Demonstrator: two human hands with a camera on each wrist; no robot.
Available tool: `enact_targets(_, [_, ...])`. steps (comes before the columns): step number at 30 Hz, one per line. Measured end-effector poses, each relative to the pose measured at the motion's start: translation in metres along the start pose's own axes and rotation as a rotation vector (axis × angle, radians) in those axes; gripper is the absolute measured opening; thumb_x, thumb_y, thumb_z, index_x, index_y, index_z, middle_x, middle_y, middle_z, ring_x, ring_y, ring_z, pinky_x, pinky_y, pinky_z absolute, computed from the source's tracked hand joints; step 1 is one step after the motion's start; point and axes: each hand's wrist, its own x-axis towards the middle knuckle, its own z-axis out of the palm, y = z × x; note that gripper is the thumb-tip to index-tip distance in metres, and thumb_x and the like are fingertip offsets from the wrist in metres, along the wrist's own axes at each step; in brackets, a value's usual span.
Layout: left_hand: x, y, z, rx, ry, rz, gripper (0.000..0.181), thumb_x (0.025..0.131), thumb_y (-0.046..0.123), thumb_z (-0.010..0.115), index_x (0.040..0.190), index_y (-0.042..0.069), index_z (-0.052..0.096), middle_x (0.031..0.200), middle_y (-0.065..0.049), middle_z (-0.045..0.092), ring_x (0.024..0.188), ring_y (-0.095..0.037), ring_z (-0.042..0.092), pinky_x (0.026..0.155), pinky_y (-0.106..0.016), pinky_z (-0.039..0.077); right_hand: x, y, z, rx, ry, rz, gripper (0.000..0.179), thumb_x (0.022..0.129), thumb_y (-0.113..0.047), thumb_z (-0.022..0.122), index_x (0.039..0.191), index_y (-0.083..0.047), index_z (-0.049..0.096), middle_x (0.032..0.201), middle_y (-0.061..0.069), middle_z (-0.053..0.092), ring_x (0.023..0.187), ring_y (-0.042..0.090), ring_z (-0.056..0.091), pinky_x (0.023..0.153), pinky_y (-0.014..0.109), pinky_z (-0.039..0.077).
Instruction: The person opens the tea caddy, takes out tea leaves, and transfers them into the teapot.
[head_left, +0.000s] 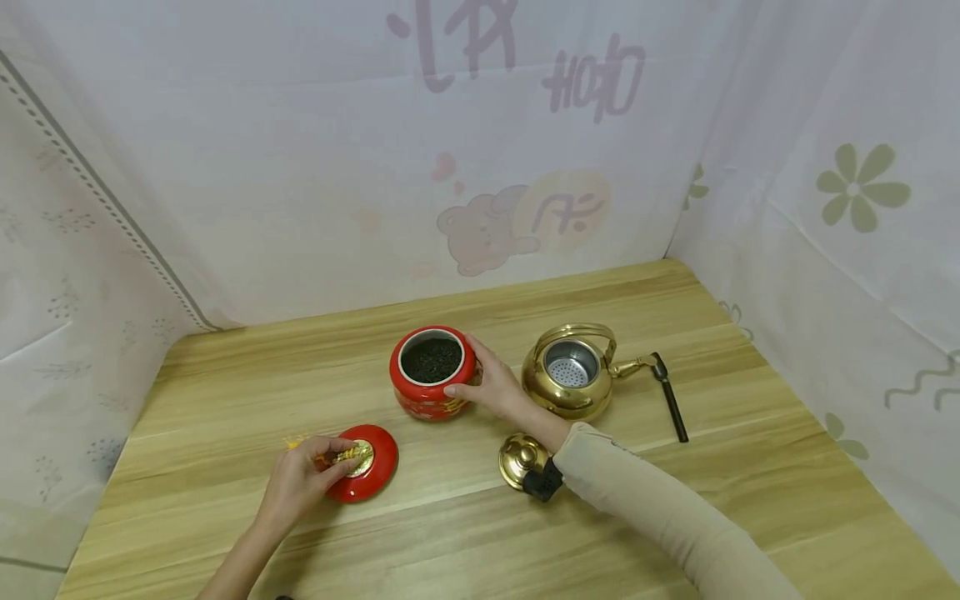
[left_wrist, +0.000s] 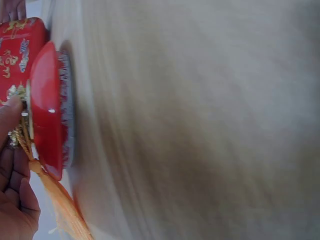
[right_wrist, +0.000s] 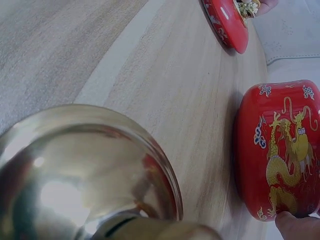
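My left hand (head_left: pixel 303 477) pinches the gold knob (head_left: pixel 355 457) of a red lid (head_left: pixel 384 467), which is down at the table's surface. An orange tassel (left_wrist: pixel 59 200) hangs from the knob in the left wrist view. Dark tea leaves (head_left: pixel 432 360) fill a red jar (head_left: pixel 423 404), whose side bears a golden dragon (right_wrist: pixel 287 160). Around the jar's right side my right hand (head_left: pixel 491 383) grips it, thumb toward the front. Right of that hand stands a brass teapot (head_left: pixel 570 404) with its top uncovered, a strainer (head_left: pixel 570 371) showing inside.
A brass teapot lid (head_left: pixel 520 458) lies under the right forearm, beside a black wrist strap part (head_left: pixel 543 481). The teapot's side handle (head_left: pixel 671 404), dark and thin, juts to the right. Printed cloth walls (head_left: pixel 300 167) bound the wooden table (head_left: pixel 450 542) at back and sides.
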Motion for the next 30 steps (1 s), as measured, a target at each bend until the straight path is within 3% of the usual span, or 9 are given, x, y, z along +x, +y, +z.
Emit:
enact_targets(5, [-0.001,-0.002,0.004,-0.040,-0.007,-0.004,0.024,0.062,-0.001,0.083,0.082,0.007,0.073,0.079,-0.004,0.072,0.064,0.006,0.054,0.053,-0.012,0.047,-0.001,0.000,-0.004,-0.043,0.002,-0.018,0.092,0.078,-0.017,0.078,0.148,0.002,0.022,0.149,0.018,0.032,0.132,0.033,0.040,0.111,0.043,0.032])
enact_targets(8, [0.001,-0.001,0.003,-0.054,-0.043,-0.022,0.023,0.064,0.002,0.083,0.084,0.007,0.072,0.081,-0.004,0.072,0.066,0.003,0.057,0.055,-0.015,0.050,-0.006,-0.001,-0.006,-0.103,0.025,-0.057,0.089,0.079,-0.021,0.077,0.146,0.004,0.023,0.149,0.020,0.031,0.136,0.033,0.033,0.112,0.045,0.030])
enact_targets(11, [0.004,0.001,-0.001,-0.064,-0.064,-0.026,0.025,0.068,0.005,0.083,0.090,0.005,0.072,0.085,-0.005,0.071,0.070,-0.004,0.058,0.058,-0.019,0.051,-0.017,-0.003,-0.009,-0.147,0.069,-0.133,0.081,0.081,-0.021,0.075,0.144,0.003,0.030,0.147,0.020,0.035,0.136,0.033,0.034,0.109,0.045,0.036])
enact_targets(16, [0.014,0.006,-0.007,-0.075,-0.008,-0.026,0.034,0.071,0.009,0.081,0.102,0.002,0.070,0.095,-0.009,0.071,0.078,-0.017,0.061,0.064,-0.020,0.047,-0.050,-0.006,-0.022,-0.171,0.172,-0.334,0.057,0.081,-0.013,0.074,0.131,0.000,0.051,0.128,0.015,0.055,0.115,0.027,0.055,0.096,0.037,0.049])
enact_targets(19, [0.022,0.010,-0.009,-0.100,0.030,-0.042,0.040,0.072,0.010,0.081,0.109,0.002,0.068,0.103,-0.011,0.070,0.083,-0.008,0.061,0.064,-0.018,0.044,-0.071,-0.004,-0.037,-0.191,0.247,-0.464,0.042,0.078,-0.005,0.074,0.118,0.000,0.060,0.109,0.011,0.063,0.096,0.023,0.061,0.085,0.030,0.054])
enact_targets(23, [0.037,0.017,-0.009,-0.177,0.014,-0.099,0.047,0.077,0.016,0.078,0.120,0.004,0.062,0.115,-0.012,0.066,0.090,0.008,0.054,0.068,-0.014,0.043,-0.093,0.006,-0.064,-0.190,0.366,-0.582,0.032,0.072,0.008,0.073,0.102,0.003,0.063,0.089,0.011,0.064,0.077,0.017,0.060,0.069,0.019,0.053])
enact_targets(26, [0.050,0.023,-0.006,-0.229,-0.021,-0.121,0.052,0.081,0.018,0.075,0.128,0.006,0.057,0.122,-0.014,0.062,0.098,0.004,0.053,0.073,-0.017,0.045,-0.108,0.020,-0.091,-0.210,0.479,-0.571,0.028,0.069,0.014,0.072,0.094,0.004,0.063,0.081,0.011,0.062,0.070,0.010,0.056,0.062,0.012,0.049])
enact_targets(30, [0.067,0.030,0.000,-0.264,-0.070,-0.123,0.060,0.081,0.021,0.075,0.134,0.006,0.050,0.131,-0.014,0.056,0.110,-0.018,0.054,0.081,-0.028,0.047,-0.128,0.048,-0.130,-0.313,0.629,-0.414,0.023,0.072,0.013,0.072,0.091,0.005,0.062,0.076,0.009,0.060,0.067,0.000,0.051,0.058,0.007,0.044])
